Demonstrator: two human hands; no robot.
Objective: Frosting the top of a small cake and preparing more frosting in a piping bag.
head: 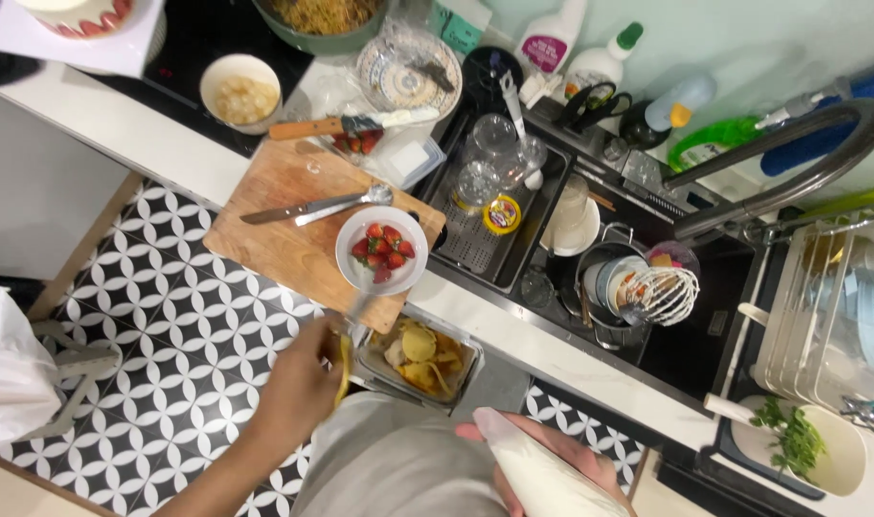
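- The left hand (pixel 303 383) pinches a yellow peel strip (pixel 344 369) just above the scrap bin (pixel 419 359); a loose grip could drop it on the tiled floor (pixel 178 345).
- The right hand (pixel 552 460) is wrapped round a white piping bag (pixel 537 469); squeezing could spill filling.
- The strawberry bowl (pixel 381 249) overhangs the cutting board (pixel 298 215) edge and might tip.

A black-and-white patterned tile floor (pixel 169 354) (circle motifs) lies below a white counter (pixel 542 349) and pale wall (pixel 743 38).

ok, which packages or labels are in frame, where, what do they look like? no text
White spray bottle: top centre behind the sink, magenta label.
White squeeze bottle: right of it, green cap.
Green bottle: lying by the tap, bright green.
Small round lid: in the sink tray, yellow rim, blue and red label.
Teal carton: top edge, partly hidden.
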